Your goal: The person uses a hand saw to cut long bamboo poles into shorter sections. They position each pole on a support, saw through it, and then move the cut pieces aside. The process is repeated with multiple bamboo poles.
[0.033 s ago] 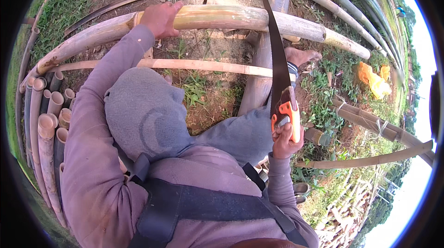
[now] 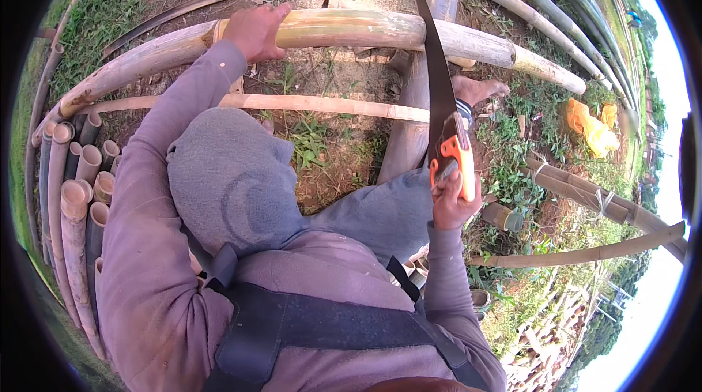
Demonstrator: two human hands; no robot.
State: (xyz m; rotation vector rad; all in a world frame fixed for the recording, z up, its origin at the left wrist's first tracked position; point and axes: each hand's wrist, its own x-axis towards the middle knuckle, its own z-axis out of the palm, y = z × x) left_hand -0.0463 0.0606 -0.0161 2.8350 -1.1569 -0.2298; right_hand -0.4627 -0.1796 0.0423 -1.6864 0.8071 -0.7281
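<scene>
In the head view, the left hand is wrapped over a long bamboo pole and holds it from above. The right hand is closed around the orange handle of a handsaw, whose dark blade crosses this pole. The pole lies across a thicker bamboo log. At far left, cut bamboo sections stand close together.

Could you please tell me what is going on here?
The person's right hand grips an orange-handled saw, its dark blade lying across a long bamboo pole. The left hand holds the same pole farther to the left. That pole crosses over a thicker bamboo log on the ground.
</scene>
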